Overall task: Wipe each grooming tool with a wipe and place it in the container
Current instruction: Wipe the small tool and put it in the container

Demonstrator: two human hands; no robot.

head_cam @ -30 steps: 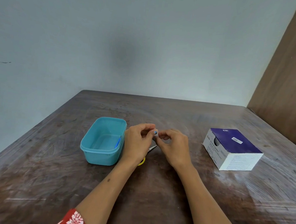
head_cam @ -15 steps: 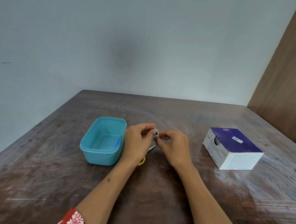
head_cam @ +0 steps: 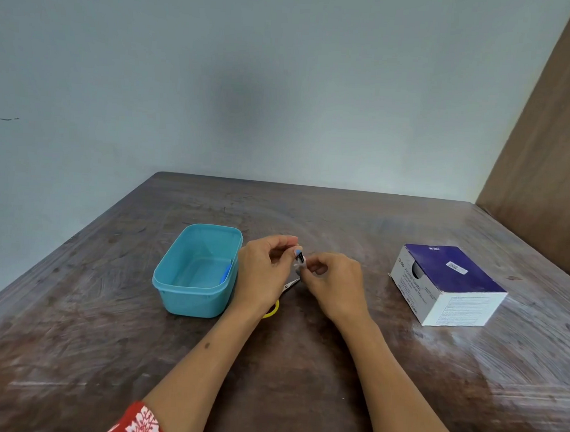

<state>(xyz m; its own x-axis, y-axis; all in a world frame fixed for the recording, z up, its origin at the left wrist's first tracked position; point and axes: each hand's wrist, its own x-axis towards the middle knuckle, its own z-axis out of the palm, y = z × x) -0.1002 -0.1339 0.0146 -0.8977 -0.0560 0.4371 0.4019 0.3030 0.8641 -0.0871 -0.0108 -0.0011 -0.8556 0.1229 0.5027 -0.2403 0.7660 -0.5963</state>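
My left hand (head_cam: 263, 268) pinches a small dark and silvery tool (head_cam: 299, 257) with a blue end, held just above the table. My right hand (head_cam: 334, 285) meets it from the right, fingertips closed on a small white wipe (head_cam: 299, 266) pressed against the tool's lower end. Most of both is hidden by my fingers. The teal container (head_cam: 173, 275) stands just left of my left hand, with a blue tool (head_cam: 225, 272) lying against its right inner wall. Yellow-handled scissors (head_cam: 291, 283) lie on the table under my left hand, partly covered.
A purple and white box of alcohol swabs (head_cam: 453, 286) sits on the right of the brown wooden table (head_cam: 301, 367). A wall runs behind the table and a wooden panel (head_cam: 553, 165) stands at the right.
The small tool has tilted slightly between my fingertips and shows more of its dark side. Both hands stay in the same place.
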